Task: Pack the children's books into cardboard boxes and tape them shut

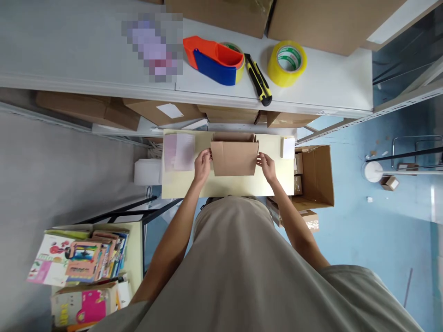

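From the head view, a small cardboard box [234, 157] sits on the pale yellow table [187, 184], with the left hand [202, 167] pressed to its left side and the right hand [266, 166] to its right, fingers curled around the edges and gripping it. A clear packet [179, 151] lies just left of the box, a white slip [288, 147] near the table's right end, and an open carton [313, 175] stands beside the table on the right. Above, a white shelf [328, 87] carries an orange-and-blue tape dispenser [214, 61], a yellow-black knife [258, 79] and a yellow tape roll [286, 62]; books [81, 260] are piled lower left, over a blue floor [374, 230].
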The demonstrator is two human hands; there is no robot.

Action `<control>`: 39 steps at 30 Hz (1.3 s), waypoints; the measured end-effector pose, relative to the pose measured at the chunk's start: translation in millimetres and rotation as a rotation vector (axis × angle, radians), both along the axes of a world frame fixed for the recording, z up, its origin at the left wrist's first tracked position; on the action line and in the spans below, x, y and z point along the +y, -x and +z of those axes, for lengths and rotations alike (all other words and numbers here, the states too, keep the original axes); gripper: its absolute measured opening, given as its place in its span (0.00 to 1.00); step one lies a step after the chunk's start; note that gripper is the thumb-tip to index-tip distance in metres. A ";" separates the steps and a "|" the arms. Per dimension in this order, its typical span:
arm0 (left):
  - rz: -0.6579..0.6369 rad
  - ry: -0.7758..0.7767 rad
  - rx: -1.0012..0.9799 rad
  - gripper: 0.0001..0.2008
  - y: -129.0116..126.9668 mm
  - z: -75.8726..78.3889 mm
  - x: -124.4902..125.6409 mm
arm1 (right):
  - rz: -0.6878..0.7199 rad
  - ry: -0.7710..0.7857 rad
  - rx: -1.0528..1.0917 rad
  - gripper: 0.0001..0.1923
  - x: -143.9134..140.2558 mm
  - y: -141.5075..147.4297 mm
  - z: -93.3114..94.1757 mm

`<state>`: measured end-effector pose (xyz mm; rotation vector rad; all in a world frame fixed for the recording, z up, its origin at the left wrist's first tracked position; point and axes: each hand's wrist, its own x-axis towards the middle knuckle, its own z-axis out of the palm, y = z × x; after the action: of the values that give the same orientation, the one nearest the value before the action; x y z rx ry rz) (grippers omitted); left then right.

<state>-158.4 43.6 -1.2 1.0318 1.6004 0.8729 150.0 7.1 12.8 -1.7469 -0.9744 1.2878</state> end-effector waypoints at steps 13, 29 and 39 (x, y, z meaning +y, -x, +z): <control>-0.137 0.196 0.514 0.16 -5.5 30.5 -15.0 | 0.208 0.167 -0.411 0.26 -7.9 0.1 27.2; 0.006 0.132 0.296 0.20 6.6 3.5 -7.4 | 0.351 0.032 -0.565 0.24 13.6 -24.2 5.0; 0.236 0.359 -0.324 0.25 -8.6 -26.4 -16.5 | 0.092 0.131 -0.038 0.41 7.9 -17.8 -31.9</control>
<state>-149.8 27.1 -27.6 0.4312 1.5433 0.8207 167.8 15.0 -19.2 -1.8509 -1.0221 1.4089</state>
